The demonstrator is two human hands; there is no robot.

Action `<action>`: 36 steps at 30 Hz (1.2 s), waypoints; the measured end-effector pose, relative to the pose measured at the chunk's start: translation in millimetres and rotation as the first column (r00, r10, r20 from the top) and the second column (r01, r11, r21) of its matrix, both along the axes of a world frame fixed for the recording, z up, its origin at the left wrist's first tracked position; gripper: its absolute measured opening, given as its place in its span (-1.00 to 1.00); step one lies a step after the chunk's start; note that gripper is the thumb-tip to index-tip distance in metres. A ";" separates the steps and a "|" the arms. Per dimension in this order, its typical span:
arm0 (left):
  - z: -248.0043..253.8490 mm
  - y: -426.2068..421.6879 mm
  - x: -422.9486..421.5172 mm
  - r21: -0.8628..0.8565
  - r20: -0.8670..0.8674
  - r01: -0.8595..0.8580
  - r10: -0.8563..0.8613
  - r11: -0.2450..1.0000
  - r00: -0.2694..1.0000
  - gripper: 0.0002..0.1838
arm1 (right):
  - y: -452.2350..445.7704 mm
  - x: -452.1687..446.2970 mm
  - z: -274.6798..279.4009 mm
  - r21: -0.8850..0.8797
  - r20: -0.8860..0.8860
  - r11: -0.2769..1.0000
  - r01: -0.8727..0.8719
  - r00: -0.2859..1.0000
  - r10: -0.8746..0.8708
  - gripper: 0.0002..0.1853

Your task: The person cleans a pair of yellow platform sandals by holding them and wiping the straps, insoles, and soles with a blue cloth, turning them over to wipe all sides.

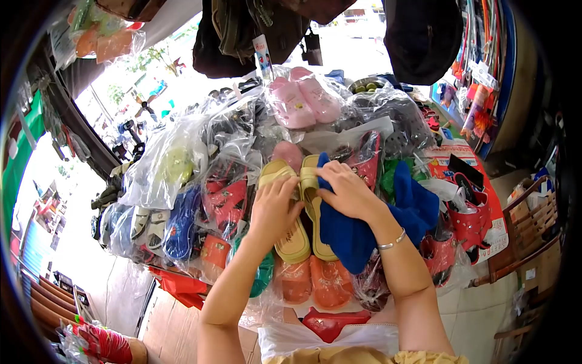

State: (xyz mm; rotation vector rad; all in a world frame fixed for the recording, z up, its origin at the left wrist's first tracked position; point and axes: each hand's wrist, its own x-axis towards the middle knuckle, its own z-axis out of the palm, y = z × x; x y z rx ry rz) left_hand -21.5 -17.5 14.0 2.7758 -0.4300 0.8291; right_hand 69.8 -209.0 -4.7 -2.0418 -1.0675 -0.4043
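Head view: I look down on a heap of bagged footwear and take the pink clogs (303, 100) as my landmark.
Yellow sandals (292, 241): the pair lies side by side, on the near side of the pink clogs, strap ends pointing toward them.
Left hand (276, 203): half curled over one strap, thumb toward the gap; I cannot tell whether it grips or only rests.
Right hand (350, 189): fingers bent at the other strap, blue cloth (347, 236) under the palm; I cannot tell whether it pinches either.
Orange sandals (330, 282): in clear plastic, farther from the pink clogs than the yellow pair.
Handling: I would press both straps evenly and hold the soles parallel; slick plastic could let the pair slide away from the pink clogs, and loose cloth could snag the right strap.
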 end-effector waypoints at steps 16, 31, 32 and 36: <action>-7.5 -20.5 10.4 0.116 0.055 -0.008 0.002 0.993 0.999 -0.31 | -20.2 -4.9 31.5 0.227 0.095 0.972 0.062 0.992 -0.086 -0.72; -15.3 -14.4 8.2 0.034 0.151 -0.033 0.028 0.999 0.988 -0.52 | -20.6 -6.8 17.2 -0.078 -0.089 0.993 0.090 0.991 -0.097 -0.83; -15.8 -11.8 6.3 -0.005 0.190 -0.032 0.032 0.999 0.981 -0.53 | -31.4 -8.2 29.5 -0.023 -0.114 0.999 -0.044 0.993 0.042 -0.82; -19.8 -7.8 -0.9 -0.111 0.281 0.006 0.026 0.994 0.959 -0.58 | -24.5 -3.4 31.0 0.209 0.005 0.978 -0.016 1.000 0.016 -0.85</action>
